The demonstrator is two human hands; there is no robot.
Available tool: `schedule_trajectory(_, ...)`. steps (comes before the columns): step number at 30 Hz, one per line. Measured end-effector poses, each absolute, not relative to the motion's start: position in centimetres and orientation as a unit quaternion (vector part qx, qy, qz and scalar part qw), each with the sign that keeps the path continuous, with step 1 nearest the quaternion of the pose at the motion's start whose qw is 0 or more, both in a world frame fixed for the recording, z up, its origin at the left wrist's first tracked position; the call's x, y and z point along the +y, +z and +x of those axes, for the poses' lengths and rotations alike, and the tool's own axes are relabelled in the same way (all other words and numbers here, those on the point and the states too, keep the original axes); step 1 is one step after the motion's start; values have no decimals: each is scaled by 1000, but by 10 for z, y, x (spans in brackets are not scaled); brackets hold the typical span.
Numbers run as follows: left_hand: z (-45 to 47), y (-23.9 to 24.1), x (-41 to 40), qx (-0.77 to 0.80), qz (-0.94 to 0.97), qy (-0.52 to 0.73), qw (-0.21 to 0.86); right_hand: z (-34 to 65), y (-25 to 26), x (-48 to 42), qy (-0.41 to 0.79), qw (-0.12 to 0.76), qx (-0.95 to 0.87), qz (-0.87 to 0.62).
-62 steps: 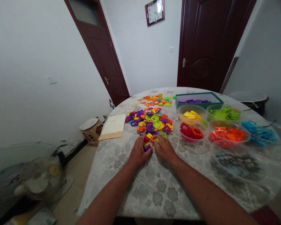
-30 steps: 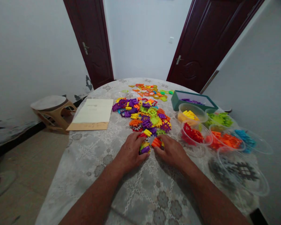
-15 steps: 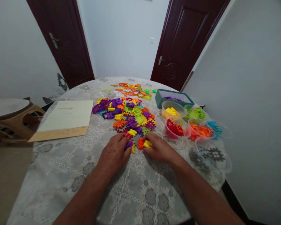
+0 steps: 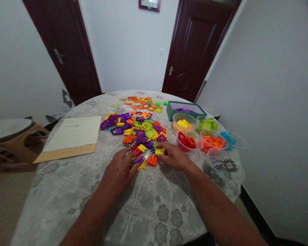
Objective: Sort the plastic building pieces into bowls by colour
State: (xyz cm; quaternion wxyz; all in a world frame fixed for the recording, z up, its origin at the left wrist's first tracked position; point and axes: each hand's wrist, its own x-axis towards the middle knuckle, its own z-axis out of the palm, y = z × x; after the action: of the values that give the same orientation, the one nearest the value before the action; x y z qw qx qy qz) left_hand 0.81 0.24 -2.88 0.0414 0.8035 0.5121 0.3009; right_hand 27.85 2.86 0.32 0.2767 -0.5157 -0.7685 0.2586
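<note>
My left hand lies at the near end of a heap of colourful plastic building pieces. Its thumb and fingers are apart, beside a purple piece and a red piece. A yellow ribbed piece sits between the thumb and forefinger of my right hand. Between the hands, an orange ribbed piece rests on the cloth near a grey toothed piece. A yellow toothed piece lies partly under the purple one.
Clear tubs of sorted red pieces, yellow pieces, orange pieces and grey pieces stand on the right. Behind them is a green box with purple pieces. A paper sheet lies left on the patterned tablecloth.
My right hand has let go of the orange piece, which now lies on the cloth. The fingers of my left hand have loosened around the purple and red pieces. The view has tilted up slightly.
</note>
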Motion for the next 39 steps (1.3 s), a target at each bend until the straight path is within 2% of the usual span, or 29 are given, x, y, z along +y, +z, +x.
schedule_trajectory(5, 2, -27, 16, 483, 814, 321, 37, 281, 27, 23, 171, 321, -765, -531)
schedule_trajectory(10, -4, -24, 23, 476, 815, 328, 31, 331, 54, 11, 4, 366, -706, -607)
schedule_trajectory(16, 2, -24, 25, 498, 802, 326, 54, 395, 72, 14, -56, 244, -678, -691)
schedule_trajectory(19, 1, -22, 26, 501, 800, 326, 59, 404, 80, 35, -68, 172, -702, -688)
schedule_trajectory(22, -7, -16, 28, 508, 799, 316, 63, 404, 90, 69, -99, 140, -714, -678)
schedule_trajectory(25, -17, -7, 29, 521, 796, 290, 97, 399, 96, 103, -145, 159, -691, -690)
schedule_trajectory(29, -26, -1, 30, 531, 790, 271, 143, 381, 91, 117, -215, 245, -689, -647)
schedule_trajectory(31, -27, -3, 30, 517, 794, 275, 160, 365, 85, 107, -220, 265, -713, -611)
schedule_trajectory(39, -23, -8, 23, 521, 803, 243, 154, 329, 87, 86, -123, 212, -779, -577)
